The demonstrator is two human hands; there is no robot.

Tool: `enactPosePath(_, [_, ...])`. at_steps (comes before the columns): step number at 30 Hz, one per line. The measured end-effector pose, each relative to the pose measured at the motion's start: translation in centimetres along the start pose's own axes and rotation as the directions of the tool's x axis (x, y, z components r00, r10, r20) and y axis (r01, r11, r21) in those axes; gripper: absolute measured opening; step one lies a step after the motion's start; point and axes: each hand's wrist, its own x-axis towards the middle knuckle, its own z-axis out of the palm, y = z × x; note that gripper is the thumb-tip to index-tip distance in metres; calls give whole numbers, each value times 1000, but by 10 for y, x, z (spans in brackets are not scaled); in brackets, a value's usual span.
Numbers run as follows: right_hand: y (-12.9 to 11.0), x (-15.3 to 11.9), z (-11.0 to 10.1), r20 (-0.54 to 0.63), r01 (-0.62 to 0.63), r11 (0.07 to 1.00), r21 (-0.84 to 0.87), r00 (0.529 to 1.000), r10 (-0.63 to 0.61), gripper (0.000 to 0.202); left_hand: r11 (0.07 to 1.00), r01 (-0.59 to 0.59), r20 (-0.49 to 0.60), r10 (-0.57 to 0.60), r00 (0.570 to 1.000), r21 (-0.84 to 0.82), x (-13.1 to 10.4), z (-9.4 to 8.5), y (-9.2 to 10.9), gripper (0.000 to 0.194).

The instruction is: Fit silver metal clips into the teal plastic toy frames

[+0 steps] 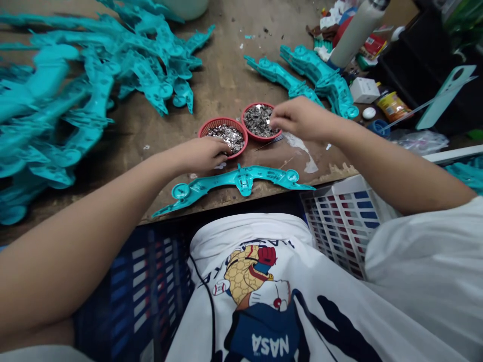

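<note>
Left hand (206,153): reaches over the near rim of the red slotted plastic basket (242,147), fingertips down at the small silvery metal-looking pieces (228,134) inside. Fingers bent; tips partly hidden among the pieces, so cannot tell whether they are apart, together or clamped on one.

Right hand (296,118): at the right side of the round red plastic bowl (281,134), fingertips over its load of small grey and silvery bits (256,118). Fingers curled, thumb near the forefinger; a bright speck shows beside the tips. Cannot tell whether they meet or grip it.

The two containers sit side by side on the brown wooden counter (222,65), basket to the left and slightly nearer the person.

Bow-shaped turquoise plastic part (244,181): lies along the counter's front edge, just in front of the basket, between it and the person. Wide centre block, a round disc toward each end, tapered tips; neither hand touches it.

Large heap of turquoise plastic parts (86,75): left side of counter, overlapping in many directions. Two further turquoise plastic pieces (319,75) lie beyond the right hand.

Far right: pale grey bottle (354,35) upright, small white box (364,90) and yellow-orange packet (393,106) near it. Below counter level: white plastic crate (339,211) at right, dark blue plastic crate (139,286) at left.
</note>
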Motion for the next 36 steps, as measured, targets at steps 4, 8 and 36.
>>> enactPosePath(4, [-5,-20,35,148,79,990,114,984,-96,25,998,17,-21,-16,1000,55,2,0,2,52])
enactPosePath(8, [9,-20,53,144,105,977,183,981,-133,21,996,15,-49,-11,999,85,1,-1,-1,50])
enactPosePath(36, [8,-11,60,279,-124,989,74,955,99,27,995,-4,-142,18,990,97,1,13,-15,54])
